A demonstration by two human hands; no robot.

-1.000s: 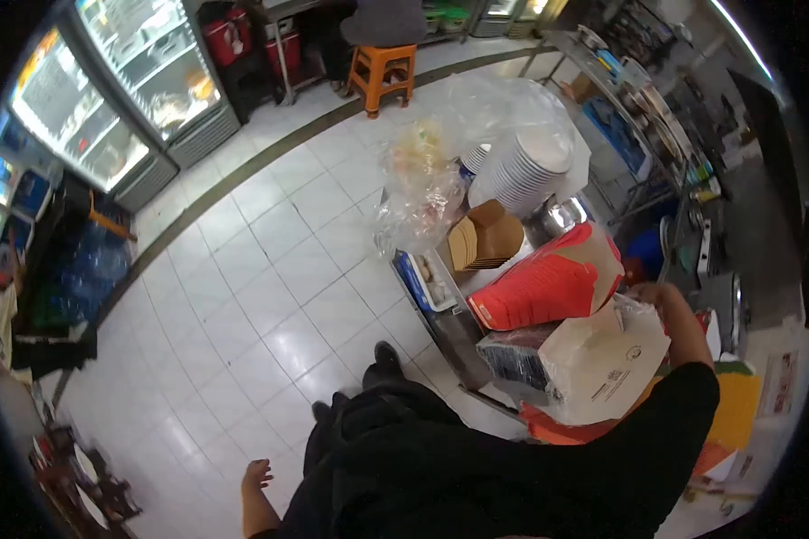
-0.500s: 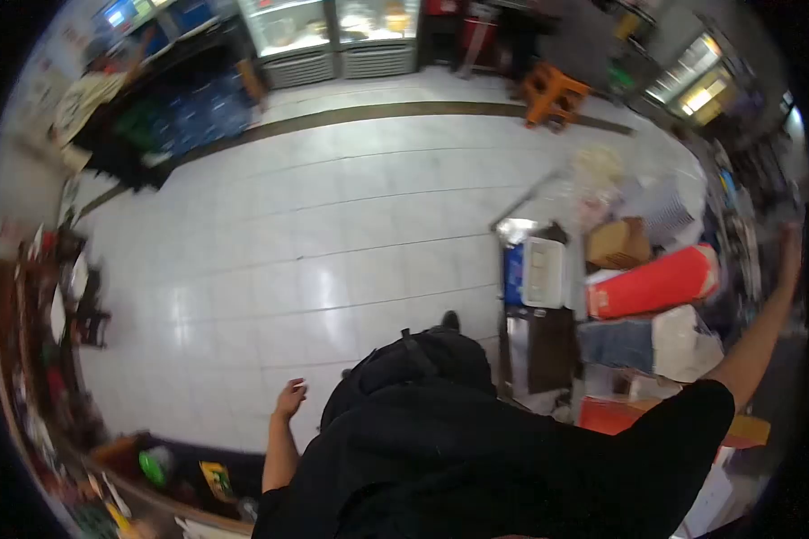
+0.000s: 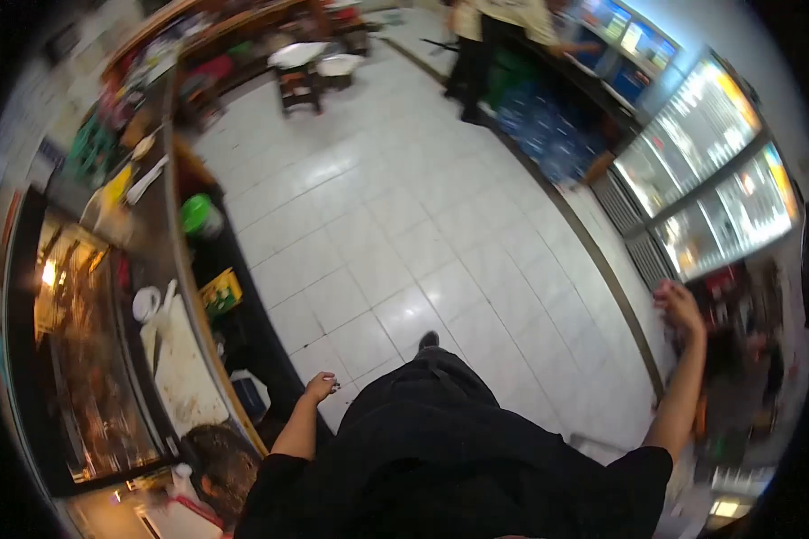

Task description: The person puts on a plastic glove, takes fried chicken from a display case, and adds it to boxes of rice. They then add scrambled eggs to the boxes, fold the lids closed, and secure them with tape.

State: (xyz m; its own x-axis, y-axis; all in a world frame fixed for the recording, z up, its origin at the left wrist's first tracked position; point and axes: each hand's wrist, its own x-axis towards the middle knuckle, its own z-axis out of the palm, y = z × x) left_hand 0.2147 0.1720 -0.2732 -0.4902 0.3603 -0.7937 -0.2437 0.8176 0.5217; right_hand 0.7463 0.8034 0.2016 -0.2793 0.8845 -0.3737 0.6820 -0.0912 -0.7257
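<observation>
Beside the wooden counter (image 3: pixel 187 260), my left hand (image 3: pixel 322 386) hangs low over the tiled floor, its fingers loosely curled. Whether it holds anything is too small to tell. Out to the right, my right hand (image 3: pixel 679 308) is raised in front of the glass-door fridges (image 3: pixel 656 216). A small reddish thing shows at its fingertips, too blurred to name. On the counter lies a stained white cutting board (image 3: pixel 187 368) with a knife.
A lit glass display case (image 3: pixel 85 350) stands at the left, with a person's head (image 3: pixel 220 463) near it. Another person (image 3: pixel 503 27) stands by large water bottles (image 3: pixel 548 135). Stools (image 3: pixel 298 76) are at the back. Tiled floor (image 3: pixel 395 225) stretches ahead.
The view has swung left, bringing the counter and display case close and taking the packed table out of sight. My right arm now reaches forward, and a person by the bottles has come into view.
</observation>
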